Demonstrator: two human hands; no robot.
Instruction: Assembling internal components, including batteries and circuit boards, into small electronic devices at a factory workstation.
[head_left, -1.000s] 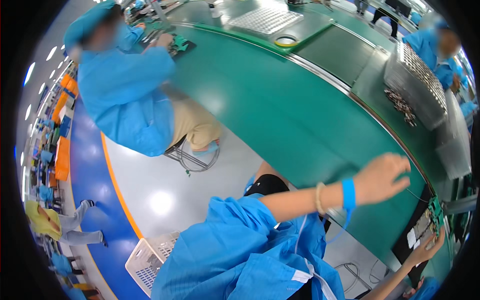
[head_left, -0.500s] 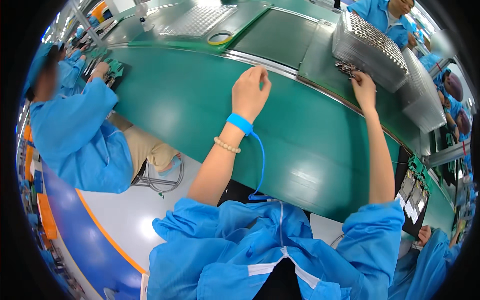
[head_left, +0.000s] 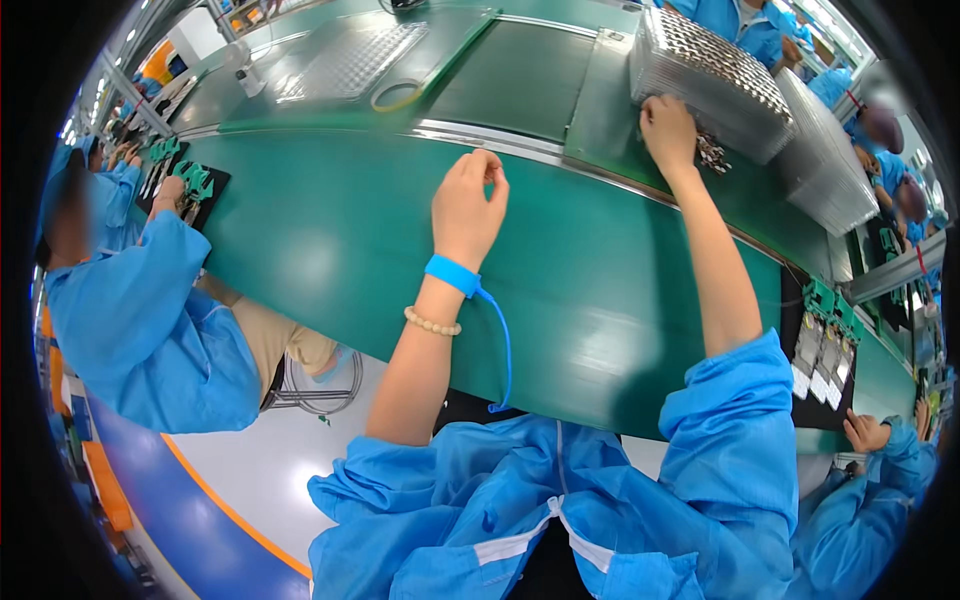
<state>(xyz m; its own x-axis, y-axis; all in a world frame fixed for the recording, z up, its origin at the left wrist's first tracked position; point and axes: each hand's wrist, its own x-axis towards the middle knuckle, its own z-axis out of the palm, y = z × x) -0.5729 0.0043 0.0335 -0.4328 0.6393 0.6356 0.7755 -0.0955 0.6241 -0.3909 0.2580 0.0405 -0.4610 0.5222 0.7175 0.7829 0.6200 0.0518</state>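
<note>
Above the green work surface (head_left: pixel 560 300), my left hand (head_left: pixel 468 208) is closed, thumb and fingertips pressed together; whatever it may hold is too small to make out. A blue strap with a blue cord is round that wrist, above a beaded bracelet. My right hand (head_left: pixel 668 135) reaches farther out to the near left corner of a tall stack of clear plastic trays (head_left: pixel 720 105). Its fingers are curled, and their tips are partly hidden. Just right of it lies a small pile of shiny metal parts (head_left: pixel 712 153), by the foot of the stack.
A second tray stack (head_left: pixel 825 165) leans beside the first. Far left are a clear tray (head_left: pixel 370 60), a tape roll (head_left: pixel 397 95) and a bottle (head_left: pixel 245 72). A metal rail (head_left: pixel 490 140) crosses the table. Green fixtures (head_left: pixel 830 310) stand on the right; co-workers sit on both sides.
My right hand has moved left, off the small metal parts to the stack's near left corner. My left hand stays closed in much the same pose. The whole view has shifted slightly.
</note>
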